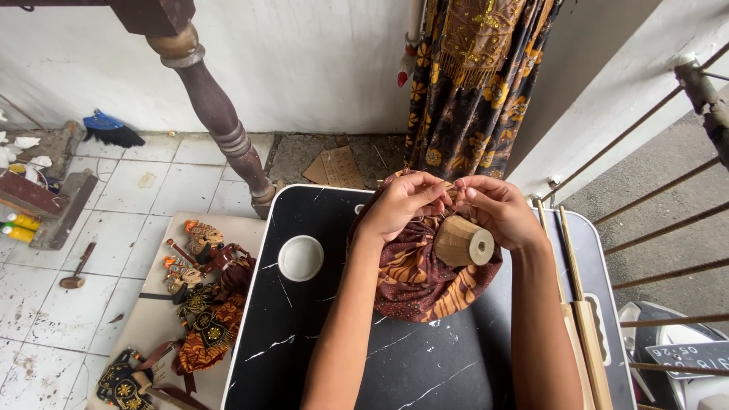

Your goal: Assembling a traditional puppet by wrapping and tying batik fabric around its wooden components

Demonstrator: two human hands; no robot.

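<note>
- Both forearms reach forward over the black marble-patterned table (319, 349), wrists bent inward so the hands meet at the far edge of a bundle of brown and orange batik cloth (414, 277).
- The left hand (399, 205) has its fingers curled, the tips pressed together on a fold of the cloth at the top of the bundle.
- The right hand (497, 209) faces it, fingertips pinching the same gathered spot; whether a thread or needle is held there is too small to tell.
- A short wooden cylinder (463, 241) with a pale end pokes out of the cloth just under the right hand, touching the palm side.
- A round white lid (301, 257) lies on the table left of the bundle, apart from it.
- Thin wooden sticks (581, 304) lie along the table's right edge.
- Dressed puppets (205, 296) lie on a board on the tiled floor to the left.
- A hanging patterned cloth (471, 83) drops behind the hands.
</note>
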